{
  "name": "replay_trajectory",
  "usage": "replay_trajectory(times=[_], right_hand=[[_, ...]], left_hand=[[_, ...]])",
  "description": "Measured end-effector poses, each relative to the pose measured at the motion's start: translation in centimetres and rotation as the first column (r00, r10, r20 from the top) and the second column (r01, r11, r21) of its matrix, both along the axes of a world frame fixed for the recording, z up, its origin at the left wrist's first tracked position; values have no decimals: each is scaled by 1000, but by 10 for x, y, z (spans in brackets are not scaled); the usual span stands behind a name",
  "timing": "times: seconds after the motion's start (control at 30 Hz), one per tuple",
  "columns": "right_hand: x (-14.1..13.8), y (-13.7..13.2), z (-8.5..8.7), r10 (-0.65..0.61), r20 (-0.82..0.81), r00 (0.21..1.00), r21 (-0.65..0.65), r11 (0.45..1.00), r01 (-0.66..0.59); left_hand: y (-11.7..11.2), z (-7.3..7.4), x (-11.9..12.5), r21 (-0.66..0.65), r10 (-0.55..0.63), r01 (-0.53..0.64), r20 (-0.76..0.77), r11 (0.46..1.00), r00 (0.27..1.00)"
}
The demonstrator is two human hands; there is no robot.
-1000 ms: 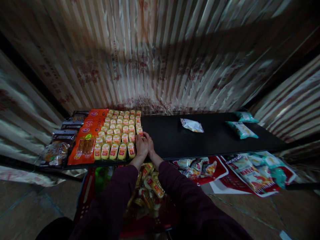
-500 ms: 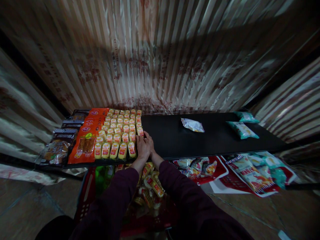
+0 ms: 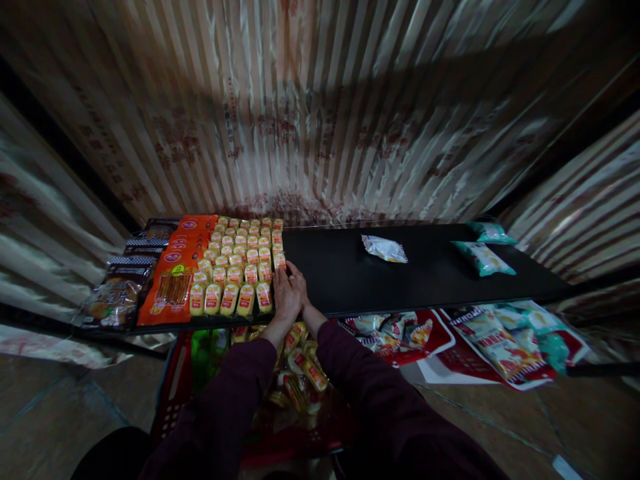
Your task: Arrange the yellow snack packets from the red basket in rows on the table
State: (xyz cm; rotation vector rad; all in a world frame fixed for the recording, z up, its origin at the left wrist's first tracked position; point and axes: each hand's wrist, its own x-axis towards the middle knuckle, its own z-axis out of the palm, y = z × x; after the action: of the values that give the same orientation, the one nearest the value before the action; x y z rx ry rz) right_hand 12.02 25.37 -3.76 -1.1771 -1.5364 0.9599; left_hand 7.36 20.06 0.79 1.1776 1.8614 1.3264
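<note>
Both hands rest together on the black shelf [image 3: 350, 280], at the right edge of several rows of small yellow snack packets [image 3: 240, 263]. My left hand [image 3: 284, 293] lies flat with fingers stretched against the nearest packets. My right hand [image 3: 300, 285] sits just beside it, fingers extended forward along the packets' edge. Neither hand holds anything that I can see. Below the shelf, a red basket [image 3: 173, 393] holds more yellow packets [image 3: 300, 370].
Orange packs [image 3: 177, 267] and dark packs [image 3: 125, 273] fill the shelf's left end. A white packet [image 3: 384, 249] and two green packets [image 3: 483, 258] lie to the right. Larger snack bags [image 3: 495, 340] sit on the level below. A striped curtain hangs behind.
Both hands have stayed pressed against the packet rows; the view has shifted only slightly.
</note>
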Motion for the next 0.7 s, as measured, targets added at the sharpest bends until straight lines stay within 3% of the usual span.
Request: replay_trajectory(times=[0.2, 0.37, 0.53, 0.7], right_hand=[[4, -5, -4, -23, 6, 1000, -53, 998, 23], [8, -23, 1, -52, -2, 999, -46, 998, 52], [19, -64, 20, -21, 0, 1000, -3, 1000, 21], [30, -127, 25, 5, 2, 1000, 14, 1000, -5]], left_hand=[[-4, -6, 7, -5, 30, -31, -68, 1000, 997], [-22, 8, 6, 20, 46, -44, -81, 999, 996], [-57, 22, 2, 4, -68, 68, -30, 998, 997], [-105, 16, 5, -79, -88, 88, -8, 993, 996]])
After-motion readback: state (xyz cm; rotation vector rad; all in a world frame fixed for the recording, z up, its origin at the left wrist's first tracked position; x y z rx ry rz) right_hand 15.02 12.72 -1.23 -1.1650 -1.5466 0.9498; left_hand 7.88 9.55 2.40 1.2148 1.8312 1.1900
